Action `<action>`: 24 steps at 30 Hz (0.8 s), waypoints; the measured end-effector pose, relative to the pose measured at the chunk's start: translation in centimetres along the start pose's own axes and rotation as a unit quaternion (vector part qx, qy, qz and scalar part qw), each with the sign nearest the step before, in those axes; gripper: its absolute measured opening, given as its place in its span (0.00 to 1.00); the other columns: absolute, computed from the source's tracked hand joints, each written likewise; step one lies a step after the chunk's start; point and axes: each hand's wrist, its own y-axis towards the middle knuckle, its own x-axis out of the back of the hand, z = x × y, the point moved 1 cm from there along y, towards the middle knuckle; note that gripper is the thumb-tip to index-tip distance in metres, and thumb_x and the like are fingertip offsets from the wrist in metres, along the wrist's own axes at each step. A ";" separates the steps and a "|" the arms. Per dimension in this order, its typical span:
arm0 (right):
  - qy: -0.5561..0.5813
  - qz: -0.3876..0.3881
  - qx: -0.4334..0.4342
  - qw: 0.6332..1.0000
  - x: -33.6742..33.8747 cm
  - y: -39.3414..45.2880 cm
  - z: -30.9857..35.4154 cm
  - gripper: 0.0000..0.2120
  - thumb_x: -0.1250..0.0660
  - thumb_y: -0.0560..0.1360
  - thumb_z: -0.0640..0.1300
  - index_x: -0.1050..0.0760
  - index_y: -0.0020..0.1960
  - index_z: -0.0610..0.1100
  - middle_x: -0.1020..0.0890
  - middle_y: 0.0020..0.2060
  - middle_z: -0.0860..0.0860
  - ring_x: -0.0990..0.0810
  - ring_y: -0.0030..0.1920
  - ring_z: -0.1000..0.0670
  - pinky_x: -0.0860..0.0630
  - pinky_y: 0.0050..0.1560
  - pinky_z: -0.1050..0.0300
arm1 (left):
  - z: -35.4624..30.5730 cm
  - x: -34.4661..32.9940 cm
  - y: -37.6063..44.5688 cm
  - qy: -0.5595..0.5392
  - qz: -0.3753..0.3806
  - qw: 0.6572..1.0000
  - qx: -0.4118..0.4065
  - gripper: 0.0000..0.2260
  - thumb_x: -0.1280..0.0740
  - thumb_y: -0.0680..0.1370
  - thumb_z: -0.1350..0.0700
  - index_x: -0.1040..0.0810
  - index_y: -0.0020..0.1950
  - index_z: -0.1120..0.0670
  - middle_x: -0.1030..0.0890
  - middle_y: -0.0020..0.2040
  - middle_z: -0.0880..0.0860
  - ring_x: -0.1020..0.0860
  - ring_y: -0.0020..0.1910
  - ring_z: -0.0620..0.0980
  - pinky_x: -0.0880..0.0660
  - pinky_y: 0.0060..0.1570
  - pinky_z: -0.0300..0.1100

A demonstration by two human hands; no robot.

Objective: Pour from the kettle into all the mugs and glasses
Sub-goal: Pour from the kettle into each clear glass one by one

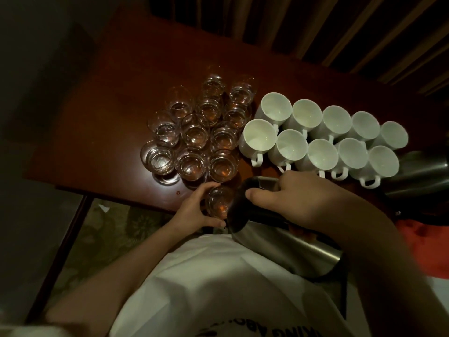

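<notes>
Seen from the head camera in dim light, a steel kettle (279,229) is held tilted at the near edge of a dark wooden table (102,122), its black lid end turned left toward a single glass (218,200). The kettle is gripped from above by the right hand (298,198), the thumb laid along the black top and the fingers curled round the far side. The glass is steadied by the left hand (194,210), whose fingers and thumb are wrapped round its left and near sides; the glass stands just beside the kettle's mouth, and whether the two touch cannot be told. Amber tints are seen in the glass, though in this poor light it may be only the table showing through.

Farther back on the table, a tight cluster of clear glasses (194,132) is set in rough rows, several touching. To their right, ten white mugs (320,137) are lined up in two rows, rims up and handles turned toward the near side, each just beside its neighbour. At the right edge of the table a second steel vessel (420,173) is partly seen, cut off by the frame. A white shirt (218,276) with dark lettering fills the near foreground, and patterned flooring (116,229) is visible under the table's near left corner. Dark slatted panels (315,27) run along the far right.
</notes>
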 end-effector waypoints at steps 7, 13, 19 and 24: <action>0.136 -0.040 -0.037 0.989 -1.6 0.4 -4.0 0.27 0.36 0.72 0.62 0.29 0.21 0.48 0.30 0.15 0.53 0.31 0.19 0.56 0.32 0.29 0.59 | -0.3 0.1 -0.2 0.023 -0.018 1.000 0.004 0.41 0.19 0.57 0.48 0.31 0.67 0.40 0.23 0.64 0.45 0.26 0.65 0.44 0.28 0.65 0.54; 0.202 -0.081 -0.046 0.975 -3.8 0.1 -6.8 0.30 0.37 0.74 0.61 0.33 0.19 0.45 0.34 0.12 0.52 0.35 0.15 0.55 0.33 0.30 0.58 | -0.6 0.0 0.0 0.063 -0.036 0.997 -0.027 0.40 0.19 0.56 0.49 0.29 0.67 0.40 0.24 0.65 0.45 0.27 0.66 0.45 0.29 0.66 0.54; 0.257 -0.177 -0.019 0.950 -4.9 0.3 -7.5 0.31 0.36 0.73 0.61 0.34 0.17 0.45 0.32 0.14 0.52 0.33 0.18 0.53 0.34 0.29 0.58 | -1.3 -0.1 0.2 0.048 -0.041 0.998 -0.023 0.41 0.19 0.53 0.49 0.26 0.65 0.46 0.23 0.63 0.48 0.24 0.63 0.46 0.27 0.64 0.53; 0.382 -0.234 -0.007 0.894 -5.8 -0.1 -7.4 0.27 0.37 0.75 0.55 0.32 0.23 0.41 0.31 0.16 0.51 0.35 0.17 0.54 0.36 0.23 0.61 | -3.0 0.6 0.1 0.031 -0.042 0.999 -0.011 0.39 0.19 0.51 0.49 0.25 0.62 0.42 0.19 0.58 0.47 0.20 0.58 0.46 0.23 0.60 0.50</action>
